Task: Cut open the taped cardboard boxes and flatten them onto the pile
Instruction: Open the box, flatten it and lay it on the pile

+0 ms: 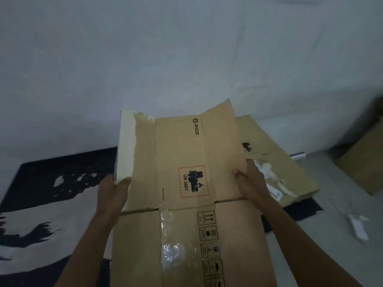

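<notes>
A flattened brown cardboard box (182, 162), printed "PICO" and "UN 3481", is held up in front of me, with clear tape along its lower half. My left hand (113, 193) grips its left edge, thumb on the front face. My right hand (251, 181) grips its right edge, thumb and fingers curled onto the front. Behind it to the right lies the pile of flattened cardboard (275, 162) with a torn white label.
A dark rug with a white pattern (51, 193) covers the floor at left. Another brown box (364, 162) stands at the far right. A small white object (358, 226) lies on the grey floor at right. A pale wall fills the background.
</notes>
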